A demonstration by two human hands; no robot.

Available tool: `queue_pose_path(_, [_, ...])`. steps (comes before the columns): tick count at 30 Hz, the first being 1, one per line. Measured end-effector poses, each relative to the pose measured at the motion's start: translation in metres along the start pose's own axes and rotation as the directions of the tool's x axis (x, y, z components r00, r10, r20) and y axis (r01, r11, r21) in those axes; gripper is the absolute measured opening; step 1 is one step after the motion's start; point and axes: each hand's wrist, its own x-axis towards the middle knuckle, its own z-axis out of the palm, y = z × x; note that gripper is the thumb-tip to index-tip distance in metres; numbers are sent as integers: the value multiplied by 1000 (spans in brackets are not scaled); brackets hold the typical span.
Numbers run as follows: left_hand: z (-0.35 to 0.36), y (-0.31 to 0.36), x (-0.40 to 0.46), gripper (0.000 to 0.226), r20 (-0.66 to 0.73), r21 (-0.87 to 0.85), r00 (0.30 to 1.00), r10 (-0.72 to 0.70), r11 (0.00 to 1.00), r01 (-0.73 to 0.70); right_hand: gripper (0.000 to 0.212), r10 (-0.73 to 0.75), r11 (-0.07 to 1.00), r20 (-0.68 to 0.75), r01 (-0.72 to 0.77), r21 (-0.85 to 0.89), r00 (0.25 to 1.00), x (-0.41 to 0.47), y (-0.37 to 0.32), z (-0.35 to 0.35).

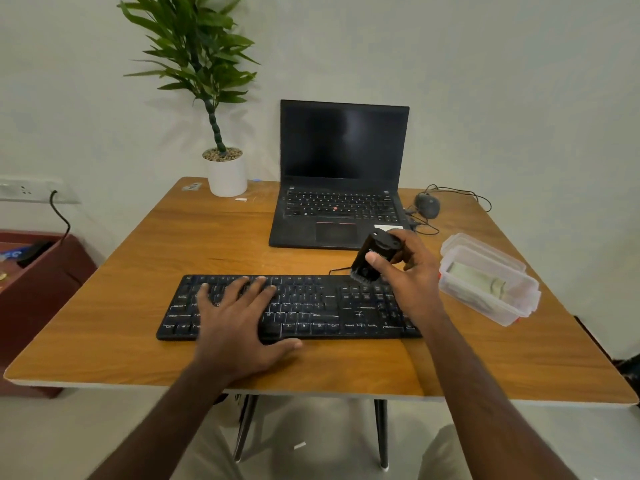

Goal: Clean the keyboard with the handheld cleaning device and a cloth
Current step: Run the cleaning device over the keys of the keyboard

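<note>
A black full-size keyboard (332,306) lies across the front middle of the wooden table (138,258). My left hand (239,317) lies flat on the keyboard's left half, fingers spread, thumb at the front edge. My right hand (405,271) grips a small black handheld cleaning device (370,258) tilted over the keyboard's back right corner, its brush end touching the top row there. A clear plastic container (485,285) at the right holds a rolled pale cloth (474,277).
An open black laptop (341,174) stands behind the keyboard. A potted plant (227,174) sits at the back left, a wired mouse (427,204) with loose cable at the back right. A dark red box (41,271) stands left of the table.
</note>
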Motion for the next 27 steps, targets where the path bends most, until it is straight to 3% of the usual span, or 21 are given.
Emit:
queue_pose_path(5, [14,68,16,106,9,-10,998,67,998,-67,38,-17,999,217,24,-30,976,6,-1,22])
queue_pose_path(10, [24,71,21,88,-30,0,999,18,1000,-18,36,26,996,359,6,-87,933,5,8,21])
queue_pose_path(18, [23,70,21,89,-28,0,999,16,1000,-16,35,42,999,328,-31,-40,944,24,17,-29])
queue_pose_path(23, [24,70,22,92,-12,-4,1000,12,1000,-12,41,9,993,332,-47,107,943,17,9,5])
queue_pose_path(27, [23,67,22,93,-5,-23,1000,23,999,-23,37,31,997,392,-56,52,920,12,16,12])
